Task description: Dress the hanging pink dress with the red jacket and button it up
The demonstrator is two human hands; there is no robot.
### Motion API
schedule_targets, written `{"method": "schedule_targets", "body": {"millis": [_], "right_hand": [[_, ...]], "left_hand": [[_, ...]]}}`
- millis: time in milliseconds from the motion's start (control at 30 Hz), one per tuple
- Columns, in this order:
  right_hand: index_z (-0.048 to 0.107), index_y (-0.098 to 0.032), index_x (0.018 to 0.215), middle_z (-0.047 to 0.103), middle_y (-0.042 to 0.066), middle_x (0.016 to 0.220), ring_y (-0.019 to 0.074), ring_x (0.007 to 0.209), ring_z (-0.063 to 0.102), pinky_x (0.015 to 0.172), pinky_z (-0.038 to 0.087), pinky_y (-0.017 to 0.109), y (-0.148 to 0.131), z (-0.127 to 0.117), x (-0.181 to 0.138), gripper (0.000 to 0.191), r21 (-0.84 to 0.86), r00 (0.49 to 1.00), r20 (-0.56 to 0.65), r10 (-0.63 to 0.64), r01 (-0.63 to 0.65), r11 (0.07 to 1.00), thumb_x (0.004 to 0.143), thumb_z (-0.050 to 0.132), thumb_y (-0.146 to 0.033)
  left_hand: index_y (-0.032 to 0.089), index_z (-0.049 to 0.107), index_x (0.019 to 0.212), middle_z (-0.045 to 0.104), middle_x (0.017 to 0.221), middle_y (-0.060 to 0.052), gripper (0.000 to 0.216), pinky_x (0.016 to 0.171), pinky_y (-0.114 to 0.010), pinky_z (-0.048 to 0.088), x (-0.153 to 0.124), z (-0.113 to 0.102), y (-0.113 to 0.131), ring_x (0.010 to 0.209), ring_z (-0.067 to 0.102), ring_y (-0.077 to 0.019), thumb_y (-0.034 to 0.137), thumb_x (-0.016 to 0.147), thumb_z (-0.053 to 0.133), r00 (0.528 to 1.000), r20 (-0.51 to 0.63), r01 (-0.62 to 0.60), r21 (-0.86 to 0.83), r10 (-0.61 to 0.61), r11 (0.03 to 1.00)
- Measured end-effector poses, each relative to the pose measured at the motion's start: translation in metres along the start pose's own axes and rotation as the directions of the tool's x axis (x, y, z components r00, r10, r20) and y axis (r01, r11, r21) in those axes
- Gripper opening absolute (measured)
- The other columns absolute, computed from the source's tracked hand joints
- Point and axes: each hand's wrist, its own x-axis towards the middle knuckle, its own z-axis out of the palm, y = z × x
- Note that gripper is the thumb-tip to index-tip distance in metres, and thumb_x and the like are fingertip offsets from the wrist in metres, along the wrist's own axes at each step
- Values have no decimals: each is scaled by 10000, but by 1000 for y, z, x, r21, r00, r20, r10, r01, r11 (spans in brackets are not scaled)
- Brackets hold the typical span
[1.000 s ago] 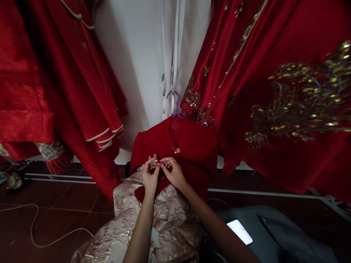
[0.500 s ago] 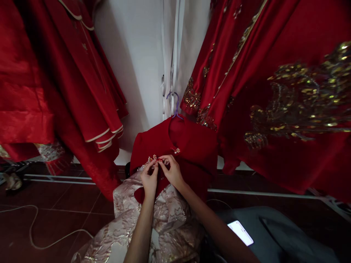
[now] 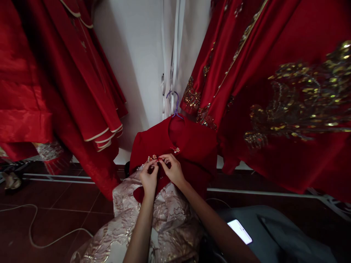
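Pale brocade (image 3: 172, 217) bunches below the red jacket (image 3: 199, 146) (lit phone (image 3: 239, 231) nearby); left hand (image 3: 149, 179) and right hand (image 3: 174, 171) pinch a small red piece (image 3: 159, 159); tiled floor (image 3: 67, 197), white wall (image 3: 128, 47).

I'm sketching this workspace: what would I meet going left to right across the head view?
Pale footwear, silvery trim, left hand, right hand, lit phone.

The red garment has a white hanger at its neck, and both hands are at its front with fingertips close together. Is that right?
Not quite. In the head view, the hanger at the neck of the red garment is purple, not white. The left hand and right hand are at its front, fingertips close together, as you say.
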Motion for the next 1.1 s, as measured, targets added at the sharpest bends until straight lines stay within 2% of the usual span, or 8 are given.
{"method": "schedule_targets", "body": {"millis": [300,433,567,700,800,967,1033,1100], "right_hand": [[608,-204,916,637,39,887,145,765,594,715,496,275,1,-2,0,129,12,1000,-23,18,-18,1000,826,520,-230],[596,-200,966,648,40,923,141,819,610,748,501,271,-6,-13,-6,165,69,999,14,48,-49,996,848,486,-235],[607,-204,955,641,39,911,143,810,600,751,485,276,-19,-37,-21,165,-19,996,9,85,-85,996,841,491,-228],[604,-209,938,627,36,880,133,717,579,635,468,252,-31,-64,-41,155,-96,985,40,168,-164,982,830,505,-258],[582,-207,954,616,34,876,125,673,568,550,446,231,-32,-75,-58,175,-112,958,134,252,-238,965,805,538,-289],[562,-187,1015,621,32,849,139,704,583,648,464,266,-19,-68,-81,283,-186,903,240,355,-316,930,744,602,-261],[579,-181,968,622,23,771,147,676,585,633,459,271,-13,-63,-85,253,-184,891,236,387,-350,919,732,618,-264],[593,-191,901,620,11,719,151,646,584,593,449,264,-10,-61,-85,214,-165,889,244,388,-356,920,706,647,-264]], "left_hand": [[157,654,878,670,882,-58,195,827,-329,479,4,1,-9,849,618,-174,293,752,591,996,83,-24,-38,27,999],[160,563,980,633,910,-64,238,815,-332,482,0,3,-4,843,607,-167,303,791,555,996,89,-9,-14,11,1000],[163,486,1005,551,978,-89,268,879,-399,444,-9,-10,7,944,549,-212,276,774,561,990,132,-79,257,46,963],[145,482,968,473,974,-110,298,888,-442,428,-25,-32,18,953,504,-256,299,736,589,976,216,-113,478,8,871],[157,480,941,467,954,-98,259,857,-438,439,-40,-44,27,915,505,-252,312,752,568,948,315,-130,530,-53,838],[175,482,879,508,912,-76,124,833,-421,433,-51,-49,41,880,514,-241,230,772,510,890,431,-159,597,-147,786],[183,493,925,511,949,-74,182,839,-400,433,-49,-48,47,902,514,-234,177,744,513,859,491,-209,594,-144,777],[206,500,996,502,1022,-70,297,839,-352,437,-45,-46,53,959,508,-222,122,712,509,803,584,-287,552,-117,783]]}}
